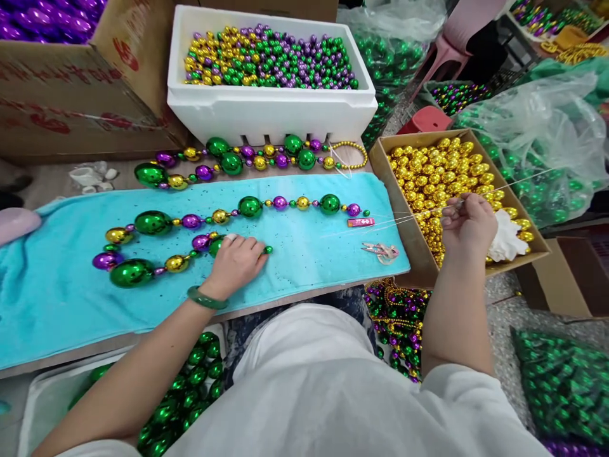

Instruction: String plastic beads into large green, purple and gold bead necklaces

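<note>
A strand of green, gold and purple beads lies looped on a turquoise towel. My left hand, with a green bangle on the wrist, rests palm down on the strand's near end, its fingers curled over a green bead. My right hand is raised over a cardboard box of gold beads, fingers pinched on a thin white thread that runs left toward the strand. A white cloth wad lies by that hand in the box.
A white foam box of mixed small beads stands behind the towel, with a second bead strand before it. A small red lighter and a pink clip lie on the towel. Cardboard boxes, bags and a tray of green beads surround the board.
</note>
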A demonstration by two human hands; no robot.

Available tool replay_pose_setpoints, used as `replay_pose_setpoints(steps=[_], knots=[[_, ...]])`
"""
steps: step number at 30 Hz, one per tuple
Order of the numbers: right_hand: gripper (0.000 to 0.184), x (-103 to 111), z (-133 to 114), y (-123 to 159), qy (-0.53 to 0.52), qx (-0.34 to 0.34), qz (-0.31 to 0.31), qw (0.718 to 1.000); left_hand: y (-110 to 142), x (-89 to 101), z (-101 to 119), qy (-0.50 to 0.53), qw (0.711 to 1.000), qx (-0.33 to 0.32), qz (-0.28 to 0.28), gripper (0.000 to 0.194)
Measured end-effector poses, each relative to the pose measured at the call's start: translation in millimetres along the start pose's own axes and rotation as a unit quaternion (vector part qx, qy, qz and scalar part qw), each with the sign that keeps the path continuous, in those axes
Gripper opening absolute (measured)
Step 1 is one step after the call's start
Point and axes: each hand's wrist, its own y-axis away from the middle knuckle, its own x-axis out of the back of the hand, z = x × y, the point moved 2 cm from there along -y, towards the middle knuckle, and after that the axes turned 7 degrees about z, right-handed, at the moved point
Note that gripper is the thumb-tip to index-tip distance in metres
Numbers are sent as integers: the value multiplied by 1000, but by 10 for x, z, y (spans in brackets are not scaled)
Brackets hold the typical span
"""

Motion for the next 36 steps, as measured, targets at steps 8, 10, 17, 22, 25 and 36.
replay_pose_setpoints(steps=[8, 10, 17, 22, 25, 36], knots=[[20, 516, -194, -467, 109, 121, 72, 984, 39, 28, -32, 42, 999, -4, 15, 45], [17, 533, -260, -437, 128, 129, 52, 982, -27, 27, 75, 67, 997, -8, 25, 45], [9, 96, -679, 193, 189, 215, -81, 955, -565, 19, 763, 344, 937, 55, 7, 46], [17, -294, -791, 680, 187, 177, -260, 931, -1112, 522, 1151, 666, 738, 106, 32, 51], [22, -480, -762, 840, 185, 170, -326, 912, -1292, 828, 1292, 779, 620, 68, -68, 54], [17, -627, -100, 456, 270, 213, -279, 897, -746, 778, 709, 519, 829, 204, -29, 34]])
